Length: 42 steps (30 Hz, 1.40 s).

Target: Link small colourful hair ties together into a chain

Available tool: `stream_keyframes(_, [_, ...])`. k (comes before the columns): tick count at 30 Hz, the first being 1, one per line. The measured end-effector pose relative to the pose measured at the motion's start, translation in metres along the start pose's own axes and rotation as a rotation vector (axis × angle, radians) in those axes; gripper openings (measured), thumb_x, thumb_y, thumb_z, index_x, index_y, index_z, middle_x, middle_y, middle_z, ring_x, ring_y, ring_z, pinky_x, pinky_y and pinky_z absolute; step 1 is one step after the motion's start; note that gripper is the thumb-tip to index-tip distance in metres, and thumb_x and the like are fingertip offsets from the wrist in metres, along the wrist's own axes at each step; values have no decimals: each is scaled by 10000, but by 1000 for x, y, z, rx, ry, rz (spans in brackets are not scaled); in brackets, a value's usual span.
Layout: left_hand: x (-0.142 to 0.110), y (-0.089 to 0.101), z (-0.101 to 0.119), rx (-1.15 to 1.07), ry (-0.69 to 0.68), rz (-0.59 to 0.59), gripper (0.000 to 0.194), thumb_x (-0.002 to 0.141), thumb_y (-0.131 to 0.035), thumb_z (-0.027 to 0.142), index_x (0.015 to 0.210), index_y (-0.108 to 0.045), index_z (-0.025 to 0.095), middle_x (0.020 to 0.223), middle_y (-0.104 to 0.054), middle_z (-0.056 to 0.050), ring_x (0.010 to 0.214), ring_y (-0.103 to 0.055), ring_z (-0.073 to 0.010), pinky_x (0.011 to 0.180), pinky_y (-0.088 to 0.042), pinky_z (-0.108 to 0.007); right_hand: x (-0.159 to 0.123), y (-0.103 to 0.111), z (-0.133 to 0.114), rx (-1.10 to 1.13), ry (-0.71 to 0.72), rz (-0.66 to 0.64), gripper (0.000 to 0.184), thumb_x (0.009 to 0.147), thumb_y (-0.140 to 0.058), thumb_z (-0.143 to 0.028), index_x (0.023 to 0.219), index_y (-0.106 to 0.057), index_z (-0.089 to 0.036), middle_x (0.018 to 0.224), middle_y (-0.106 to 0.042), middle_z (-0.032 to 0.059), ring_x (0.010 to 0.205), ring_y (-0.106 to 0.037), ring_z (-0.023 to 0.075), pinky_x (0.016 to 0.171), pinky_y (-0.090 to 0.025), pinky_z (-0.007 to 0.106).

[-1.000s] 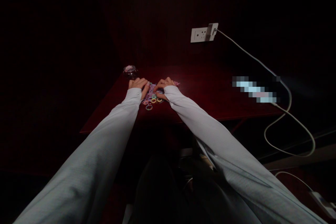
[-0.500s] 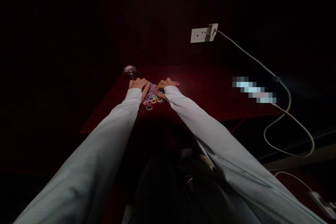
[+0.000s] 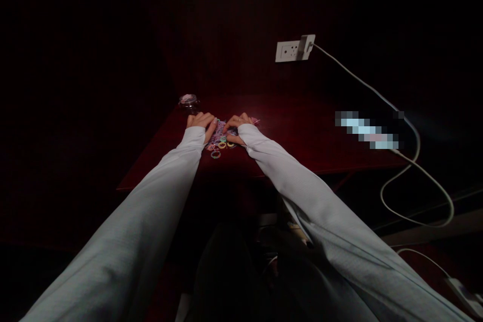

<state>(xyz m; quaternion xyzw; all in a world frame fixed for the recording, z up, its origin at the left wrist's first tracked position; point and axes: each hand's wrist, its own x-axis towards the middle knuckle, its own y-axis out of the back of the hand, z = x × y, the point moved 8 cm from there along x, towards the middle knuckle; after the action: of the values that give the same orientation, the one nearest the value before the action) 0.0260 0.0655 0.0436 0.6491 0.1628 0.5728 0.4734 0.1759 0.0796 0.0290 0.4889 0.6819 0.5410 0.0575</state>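
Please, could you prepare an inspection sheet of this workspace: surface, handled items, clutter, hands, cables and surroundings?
Surface: dark red table, dimly lit.
Handled items: pile of small multicoloured rings, partly hidden.
Clutter: jar with pinkish top beyond the left hand; pixelated object at right.
Hands: left and right hand at opposite sides of the pile; grip unclear.
Cables: white cable from plugged charger, looping past the table edge.
Surroundings: wall socket; deep shadow.
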Motion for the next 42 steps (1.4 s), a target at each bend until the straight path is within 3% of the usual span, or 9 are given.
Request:
stream_keyframes(17, [1,-6,-7,6,-14,-13,450,1129,-319,398,1069,-737,242,1123,-769,-77,1096,-651,-288,978,-418,-463,2,1,5,18,4,52,162,896,-727,-289,1014,-831,-250,1135,-750,58,1156,-518,288,1049,-386,443])
stream_keyframes(35, [-2,-3,7,-29,-110,-54,333,1089,-475,421,1035,-759,256,1178,-766,-71,1090,-635,-291,978,-416,-466,6,7,14,69,-22,148,145,923,-715,-331,1014,-795,-251,1082,-749,46,1120,-508,267,1010,-379,394])
stream_keyframes(42, [-3,-2,9,-41,-130,-29,357,1101,-446,418,1022,-749,247,1161,-769,-77,1078,-627,-278,962,-425,-453,12,1,21,73,-43,161,104,910,-724,-292,981,-785,-247,1025,-734,44,1093,-507,262,1001,-381,385])
